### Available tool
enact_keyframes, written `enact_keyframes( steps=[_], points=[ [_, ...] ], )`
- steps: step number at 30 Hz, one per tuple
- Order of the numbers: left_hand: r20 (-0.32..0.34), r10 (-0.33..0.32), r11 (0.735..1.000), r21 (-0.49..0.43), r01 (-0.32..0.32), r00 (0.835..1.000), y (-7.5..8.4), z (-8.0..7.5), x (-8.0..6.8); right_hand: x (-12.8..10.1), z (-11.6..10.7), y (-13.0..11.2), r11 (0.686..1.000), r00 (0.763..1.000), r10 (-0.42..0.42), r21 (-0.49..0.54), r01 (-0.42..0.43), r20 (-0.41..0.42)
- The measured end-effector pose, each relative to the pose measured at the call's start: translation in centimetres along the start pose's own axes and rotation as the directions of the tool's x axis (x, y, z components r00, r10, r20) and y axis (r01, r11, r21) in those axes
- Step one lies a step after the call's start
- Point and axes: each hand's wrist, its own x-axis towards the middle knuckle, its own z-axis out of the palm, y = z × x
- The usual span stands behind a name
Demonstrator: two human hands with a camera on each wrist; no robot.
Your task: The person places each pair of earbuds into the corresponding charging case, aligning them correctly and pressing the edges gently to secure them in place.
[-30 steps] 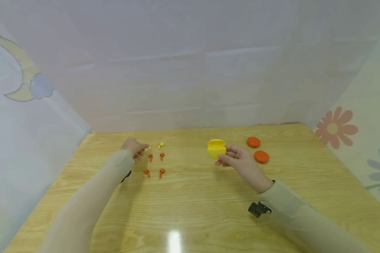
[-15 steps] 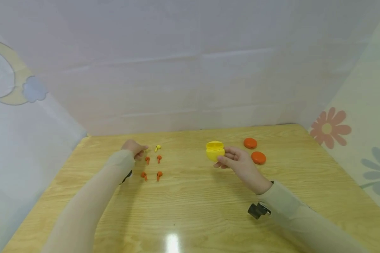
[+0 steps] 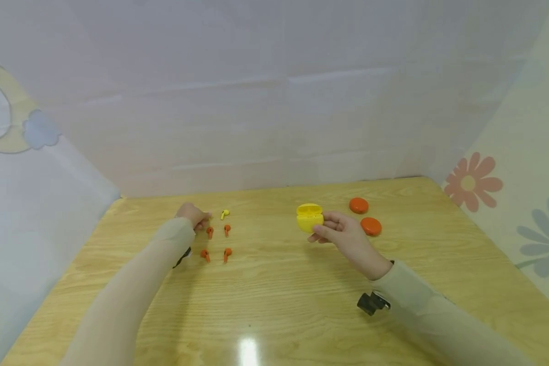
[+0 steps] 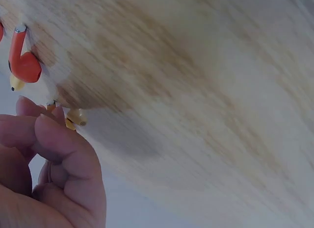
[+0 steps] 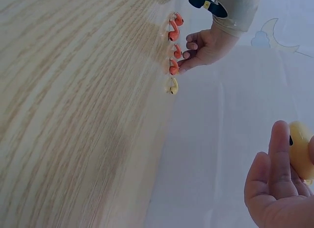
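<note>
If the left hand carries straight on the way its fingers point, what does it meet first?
Probably the yellow earbud: the left hand, fingers curled, points along the table toward it. The nearest orange earbud lies just beside that line; depth is unclear.

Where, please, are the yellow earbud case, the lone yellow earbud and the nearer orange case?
yellow earbud case point(image 3: 309, 217): head view, front of its lower shell.
yellow earbud point(image 3: 224, 213): head view, its body.
nearer orange case point(image 3: 371, 226): head view, middle of its lid.

Open tabletop between the hands

Bare table point(image 3: 274, 284) lay mid-way; orange earbuds point(image 3: 216, 241) crowded left, two orange cases point(image 3: 365, 216) blocked right.
</note>
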Motion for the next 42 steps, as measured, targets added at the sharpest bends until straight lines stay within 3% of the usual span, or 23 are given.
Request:
enact_keyframes(
  steps=[4, 9, 15, 19, 27, 34, 42],
  points=[
    [-0.006, -0.021, 1.0, -0.014, 0.02, 1.0, 0.1, 0.1, 0.1, 0.0, 0.0, -0.1, 1.0, 1.0, 0.007, -0.003, -0.007, 0.002],
    [-0.019, -0.039, 0.994, -0.101, 0.037, 0.999, 0.1, 0.3, 0.0, 0.0, 0.1, 0.0, 1.0, 1.0, 0.006, 0.0, -0.006, 0.006],
    [0.026, -0.089, 0.956, -0.28, 0.093, 0.996, -0.3, 0.4, 0.4, 0.0, 0.1, 0.1, 1.0, 1.0, 0.011, 0.004, -0.011, 0.011],
    [0.054, -0.111, 0.941, -0.314, 0.122, 0.992, -0.6, 0.2, 0.6, 0.0, 0.1, 0.1, 1.0, 1.0, 0.014, 0.008, -0.014, 0.01],
    [0.108, -0.068, 0.909, -0.404, 0.106, 0.992, 0.4, -0.9, -1.8, -0.1, -0.2, 0.0, 1.0, 1.0, 0.025, 0.005, -0.025, 0.005],
    [0.128, -0.01, 0.908, -0.414, 0.063, 0.992, 0.8, -1.5, -4.1, -0.1, -0.2, -0.2, 1.0, 1.0, 0.019, 0.011, -0.019, 0.012],
    [0.11, -0.007, 0.913, -0.405, 0.052, 0.994, 0.1, -1.2, -5.4, -0.3, -0.2, -0.4, 1.0, 1.0, 0.012, 0.015, -0.012, 0.018]
  ],
)
